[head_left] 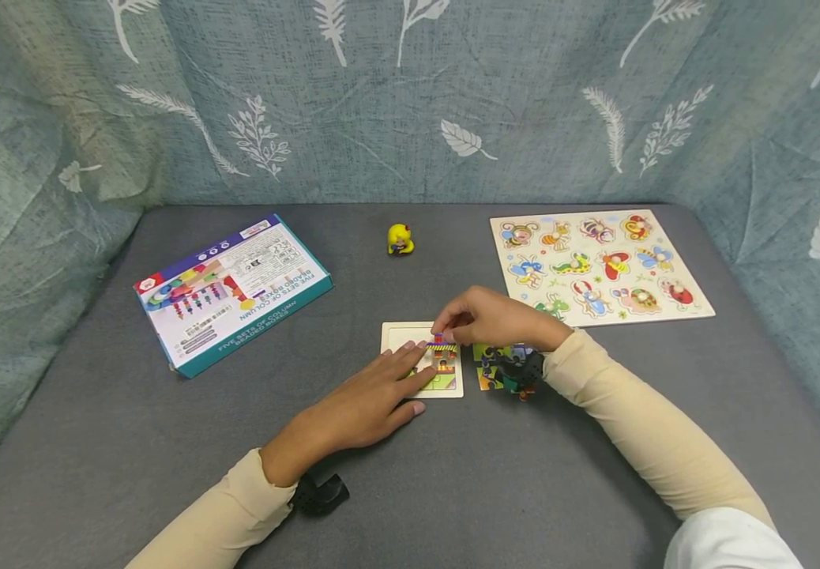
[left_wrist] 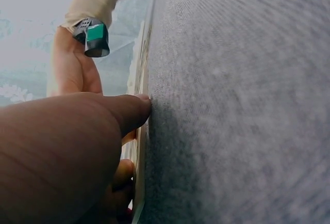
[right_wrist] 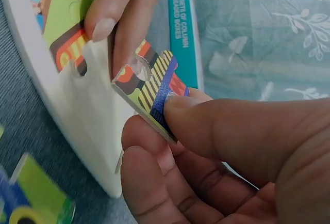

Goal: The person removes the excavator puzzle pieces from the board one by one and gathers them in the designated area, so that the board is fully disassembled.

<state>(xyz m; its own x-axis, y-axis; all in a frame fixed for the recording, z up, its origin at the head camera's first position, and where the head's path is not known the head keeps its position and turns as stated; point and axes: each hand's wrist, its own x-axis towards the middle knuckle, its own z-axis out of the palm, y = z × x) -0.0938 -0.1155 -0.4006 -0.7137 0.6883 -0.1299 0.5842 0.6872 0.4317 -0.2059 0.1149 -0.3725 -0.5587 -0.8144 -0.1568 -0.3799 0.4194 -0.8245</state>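
A small wooden jigsaw tray (head_left: 401,332) lies on the grey table, with some picture pieces fitted inside. My left hand (head_left: 374,399) rests over its left side, fingers extended and spread across it. In the left wrist view, the left thumb (left_wrist: 131,108) lies by the tray's edge. Between thumb and fingers, my right hand (head_left: 491,318) pinches a jigsaw piece (right_wrist: 160,87) with yellow-black stripes and a blue band. That piece is held tilted above the tray's bare part in the right wrist view. Loose jigsaw pieces (head_left: 485,379) lie right of the tray, partly hidden beneath the right wrist.
A beaded-column toy box (head_left: 261,288) lies at the left. Toward the back sits a small yellow toy (head_left: 400,239). An insect peg puzzle board (head_left: 562,292) occupies the back right, its near edge close to the right wrist. Patterned cloth (head_left: 381,118) hangs behind the table.
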